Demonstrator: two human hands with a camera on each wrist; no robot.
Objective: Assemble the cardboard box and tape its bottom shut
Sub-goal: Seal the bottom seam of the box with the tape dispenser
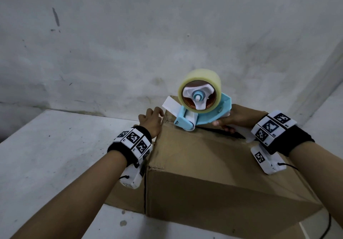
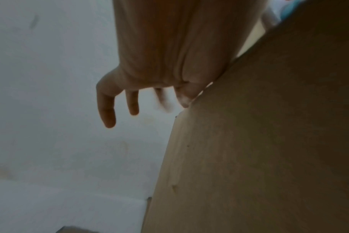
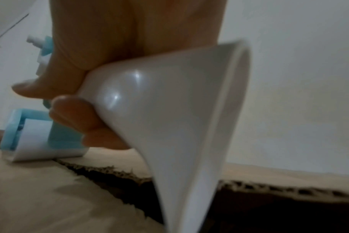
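A brown cardboard box (image 1: 194, 164) stands on the white surface with its flaps folded on top; a dark seam gap (image 1: 220, 132) runs between them. My right hand (image 1: 228, 121) grips the white handle (image 3: 169, 110) of a light-blue tape dispenser (image 1: 198, 112) carrying a roll of clear tape (image 1: 200, 82). Its roller end (image 3: 36, 138) rests on the box top at the far end of the seam. My left hand (image 1: 151, 121) lies against the box's far left top edge (image 2: 189, 102), fingers (image 2: 108, 110) hanging loosely over the side and holding nothing.
A stained white wall (image 1: 130, 43) rises right behind the box. The white surface (image 1: 55, 155) stretches to the left of the box. A black cable (image 1: 328, 225) trails at the lower right.
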